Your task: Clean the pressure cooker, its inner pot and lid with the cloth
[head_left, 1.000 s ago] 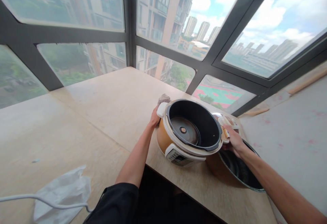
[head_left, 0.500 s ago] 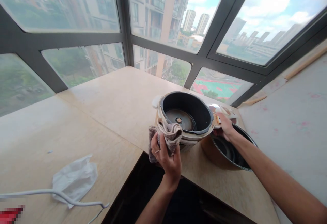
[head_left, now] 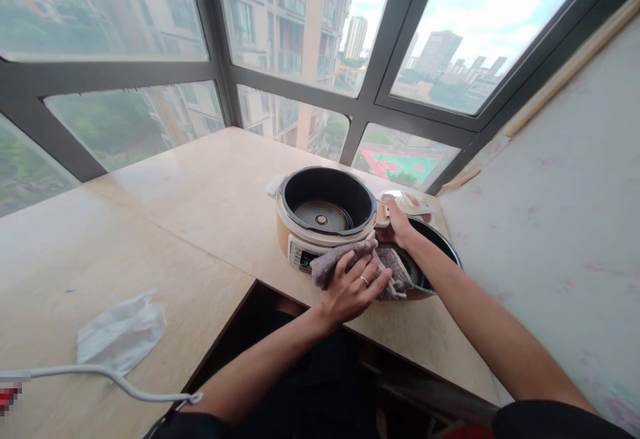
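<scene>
The cooker (head_left: 327, 185) stands upright and open on the surface (head_left: 150, 239), ahead of the hands, its panel facing the person. Being round, it shows no long axis; its side handle (head_left: 383, 213) points rightward, into the curled right hand (head_left: 397, 227), whose fingertips are hidden. The left hand (head_left: 351, 289), fingers spread, presses a bunched cloth (head_left: 333, 264) at the cooker's front right, below the rim. Both hands are near it, with a dark-lined pot (head_left: 440, 244) just to its right.
</scene>
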Tool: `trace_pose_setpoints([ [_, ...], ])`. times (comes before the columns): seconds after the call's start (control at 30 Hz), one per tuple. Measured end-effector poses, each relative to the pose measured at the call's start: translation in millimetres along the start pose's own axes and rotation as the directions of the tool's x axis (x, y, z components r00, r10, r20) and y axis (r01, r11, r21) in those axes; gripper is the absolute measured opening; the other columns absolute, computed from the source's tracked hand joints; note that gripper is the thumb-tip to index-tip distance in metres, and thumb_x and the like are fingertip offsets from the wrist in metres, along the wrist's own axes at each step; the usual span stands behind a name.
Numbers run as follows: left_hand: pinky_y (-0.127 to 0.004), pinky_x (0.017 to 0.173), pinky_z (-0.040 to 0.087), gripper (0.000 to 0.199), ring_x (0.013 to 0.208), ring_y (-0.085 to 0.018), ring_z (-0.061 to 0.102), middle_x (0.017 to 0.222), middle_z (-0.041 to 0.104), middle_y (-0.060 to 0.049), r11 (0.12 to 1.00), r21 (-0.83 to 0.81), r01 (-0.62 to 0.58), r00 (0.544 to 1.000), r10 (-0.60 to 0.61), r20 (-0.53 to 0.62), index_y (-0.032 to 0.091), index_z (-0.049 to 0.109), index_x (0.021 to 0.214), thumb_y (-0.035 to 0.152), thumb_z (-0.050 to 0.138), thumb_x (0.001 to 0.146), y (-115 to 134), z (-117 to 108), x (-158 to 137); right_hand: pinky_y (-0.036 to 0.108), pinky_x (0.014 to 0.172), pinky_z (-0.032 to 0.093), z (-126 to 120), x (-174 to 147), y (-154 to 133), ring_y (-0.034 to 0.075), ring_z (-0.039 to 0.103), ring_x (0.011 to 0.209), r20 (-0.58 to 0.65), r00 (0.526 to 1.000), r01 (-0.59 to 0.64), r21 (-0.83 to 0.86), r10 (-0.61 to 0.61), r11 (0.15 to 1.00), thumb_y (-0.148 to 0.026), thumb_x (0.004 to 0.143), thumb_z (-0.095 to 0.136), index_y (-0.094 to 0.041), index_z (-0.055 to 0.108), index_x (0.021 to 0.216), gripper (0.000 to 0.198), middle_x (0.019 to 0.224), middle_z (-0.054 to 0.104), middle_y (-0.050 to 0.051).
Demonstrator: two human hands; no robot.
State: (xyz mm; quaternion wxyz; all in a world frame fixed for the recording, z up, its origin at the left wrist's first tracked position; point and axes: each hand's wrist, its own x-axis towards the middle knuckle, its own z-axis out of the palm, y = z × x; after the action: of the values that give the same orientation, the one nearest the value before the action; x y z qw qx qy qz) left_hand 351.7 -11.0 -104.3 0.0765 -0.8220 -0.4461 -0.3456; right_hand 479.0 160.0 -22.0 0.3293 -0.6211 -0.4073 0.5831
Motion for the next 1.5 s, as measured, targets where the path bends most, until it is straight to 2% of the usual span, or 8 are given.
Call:
trace_pose_setpoints([
  [0.2,-0.051,0.116,0.042,0.028,0.124,-0.028,0.063,0.121,0.070,-0.016,0.915,0.273,-0.298,0.955,0.281,0.097,0.011,0.064,0.120,0.014,0.048,0.098,-20.5,18.6,18.2,0.025,0.039,0.040,-13.7,-2.1,-1.2,0.013,0.046,0.039,0.175,0.984,-0.026,-0.064,0.037,0.998,-0.066,0.101,0.027,-0.018,0.055,0.076,0.062,0.053,0.055,0.004],
  [0.33,-0.049,0.120,0.036,0.026,0.122,-0.028,0.064,0.121,0.070,-0.015,0.829,0.460,-0.317,0.938,0.347,0.020,0.009,0.064,0.119,0.016,0.052,0.097,-19.8,28.5,16.3,0.024,0.043,0.042,-18.6,-3.5,1.2,0.012,0.048,0.042,0.184,0.983,0.008,-0.062,0.003,0.998,-0.065,0.101,0.030,-0.016,0.056,0.078,0.060,0.059,0.058,0.005],
  [0.43,-0.051,0.122,0.032,0.032,0.126,-0.028,0.061,0.125,0.068,-0.016,0.813,0.466,-0.349,0.936,0.324,0.135,0.010,0.062,0.126,0.016,0.048,0.098,-21.1,34.3,11.6,0.024,0.047,0.044,-25.1,-13.5,9.0,0.013,0.054,0.050,0.141,0.980,0.163,-0.174,-0.139,0.971,-0.061,0.101,0.037,-0.017,0.058,0.085,0.051,0.071,0.063,0.006],
  [0.57,-0.052,0.122,0.030,0.030,0.124,-0.029,0.062,0.123,0.069,-0.014,0.766,0.501,-0.403,0.915,0.359,0.187,0.012,0.064,0.122,0.016,0.048,0.097,-26.3,35.9,4.1,0.034,0.077,0.056,-54.4,-41.3,38.4,0.023,0.066,0.090,0.251,0.808,0.579,-0.511,-0.533,0.636,-0.054,0.086,0.066,-0.017,0.062,0.110,0.044,0.103,0.069,0.010],
  [0.67,-0.057,0.123,0.024,0.028,0.120,-0.031,0.064,0.120,0.069,-0.016,0.742,0.522,-0.420,0.902,0.402,0.155,0.009,0.064,0.119,0.016,0.051,0.095,-28.2,33.8,2.3,0.043,0.101,0.050,-86.6,-65.4,71.1,0.029,0.062,0.116,0.435,0.691,0.685,-0.650,-0.577,0.329,-0.052,0.080,0.074,-0.016,0.062,0.124,0.058,0.125,0.065,0.014],
  [0.9,-0.054,0.123,0.027,0.034,0.121,-0.032,0.063,0.120,0.068,-0.019,0.760,0.457,-0.462,0.882,0.341,0.325,0.006,0.065,0.121,0.010,0.047,0.093,-24.6,28.3,14.3,0.037,0.080,0.054,-130.1,-96.4,120.6,0.027,0.073,0.096,0.435,0.758,0.489,-0.872,-0.487,-0.018,-0.023,0.096,0.054,-0.022,0.073,0.115,0.027,0.110,0.075,0.008],
  [1.33,-0.061,0.110,0.037,0.034,0.111,-0.037,0.065,0.108,0.069,-0.028,0.805,0.456,-0.379,0.847,0.103,0.522,-0.005,0.068,0.112,0.001,0.041,0.091,-7.4,58.6,102.2,0.031,0.071,0.049,-161.2,-109.4,132.9,0.022,0.073,0.083,0.380,0.700,0.395,-0.912,-0.604,-0.116,-0.012,0.095,0.055,-0.024,0.075,0.112,0.029,0.102,0.077,0.004],
  [1.5,-0.064,0.102,0.043,0.029,0.114,-0.041,0.064,0.112,0.069,-0.031,0.925,0.372,-0.073,0.856,-0.133,0.499,-0.003,0.070,0.104,-0.004,0.049,0.084,-16.3,93.4,138.9,0.035,0.078,0.051,-180.2,-114.0,144.2,0.023,0.072,0.086,0.349,0.651,0.411,-0.909,-0.674,-0.074,-0.011,0.094,0.058,-0.021,0.074,0.108,0.024,0.099,0.077,0.005],
])
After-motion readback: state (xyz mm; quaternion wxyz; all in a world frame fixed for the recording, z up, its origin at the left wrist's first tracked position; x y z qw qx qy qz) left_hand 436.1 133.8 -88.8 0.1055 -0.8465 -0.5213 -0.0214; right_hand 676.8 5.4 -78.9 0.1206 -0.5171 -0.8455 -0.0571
